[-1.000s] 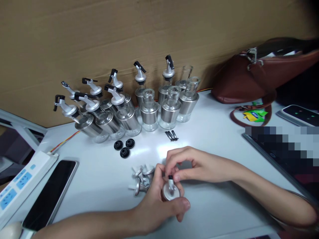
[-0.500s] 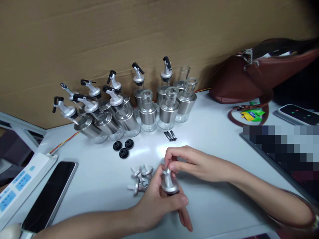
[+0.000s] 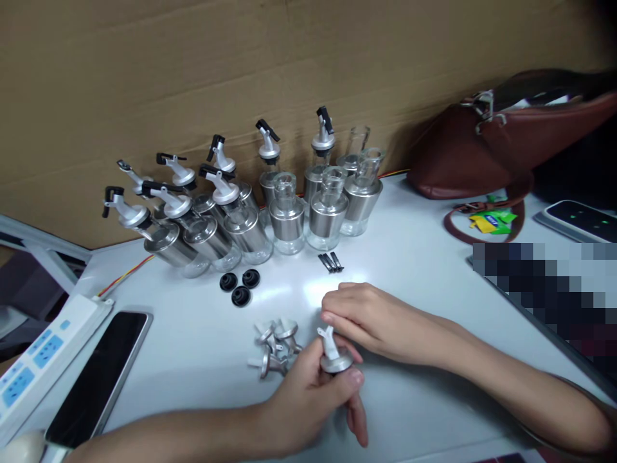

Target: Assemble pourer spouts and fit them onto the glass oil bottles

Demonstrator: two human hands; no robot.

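Observation:
My left hand (image 3: 313,392) is closed around a silver pourer top (image 3: 334,354), its spout pointing up and carrying no black lever. Just above the spout is my right hand (image 3: 361,321), its fingers curled together; whether they pinch anything small is hidden. Several loose silver pourer tops (image 3: 267,363) lie left of my left hand. Farther back are three black round stoppers (image 3: 241,296) and several small black levers (image 3: 331,262). Behind them stand steel-banded glass bottles, some with a lever-fitted pourer (image 3: 225,188), others with an uncovered neck (image 3: 328,215).
A phone (image 3: 99,379) and a white power strip (image 3: 43,360) lie at the left. To the right are a brown leather bag (image 3: 453,154) with its strap, a green and yellow packet (image 3: 491,223), a dark pixelated object (image 3: 544,302) and a black-topped device (image 3: 578,218). Cardboard (image 3: 289,64) stands behind.
My right hand's fingers have come off the spout and curled in just above it. The pourer top in my left hand now shows more fully, its forked spout visible.

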